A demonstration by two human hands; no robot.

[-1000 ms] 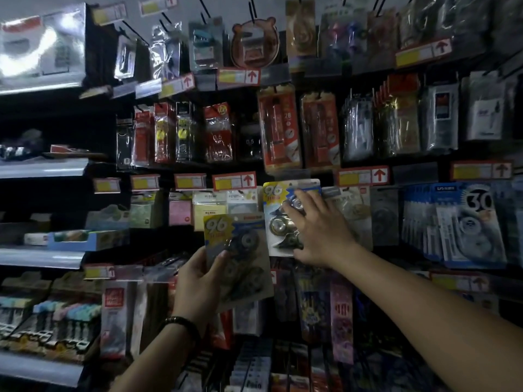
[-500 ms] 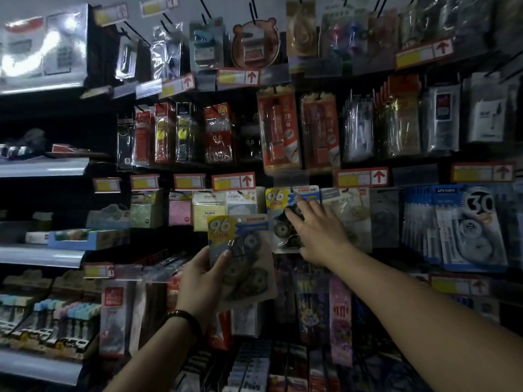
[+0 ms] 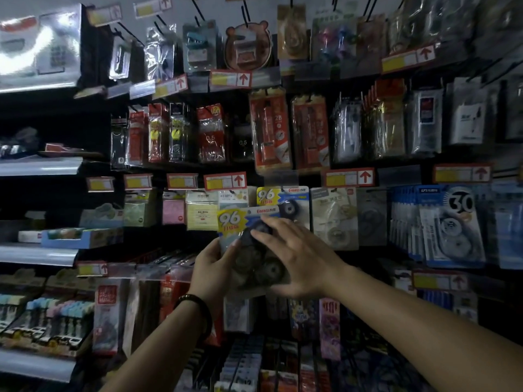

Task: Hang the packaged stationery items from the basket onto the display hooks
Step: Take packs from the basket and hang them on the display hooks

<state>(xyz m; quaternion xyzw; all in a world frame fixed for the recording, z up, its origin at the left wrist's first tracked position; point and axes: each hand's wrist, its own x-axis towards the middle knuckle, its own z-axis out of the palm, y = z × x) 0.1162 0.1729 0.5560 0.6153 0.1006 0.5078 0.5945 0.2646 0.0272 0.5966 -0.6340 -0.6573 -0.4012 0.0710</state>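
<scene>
Grey back panel and black hooks carry rows of hanging packets across the whole view, each row marked by red and yellow price tags. A thick stack of blue correction tape packs hangs well to the right of the fingers.

Both forearms reach up to the middle row. The left hand, with a dark wristband below it, grips the lower left edge of the held pack. Its thumb lies on the front and its fingers curl behind. The right hand lies flat over the front of that pack, fingers straight and spread, their tips pointing up and left. Whether its thumb hooks under the pack's lower edge I cannot tell.

The held pack shows a yellow "96" burst at its top, just above the right fingertips. A matching hung pack sits just above and behind those fingertips, partly covered by the held one. The basket is out of view.

The step in hand looks like bringing this pack up to the hook that bears its twin. The next move calls for raising the top edge above the fingertips, finding the hook's tip with the card's hang hole, and sliding the pack back. That hole and the hook's tip are too dim to make out.
</scene>
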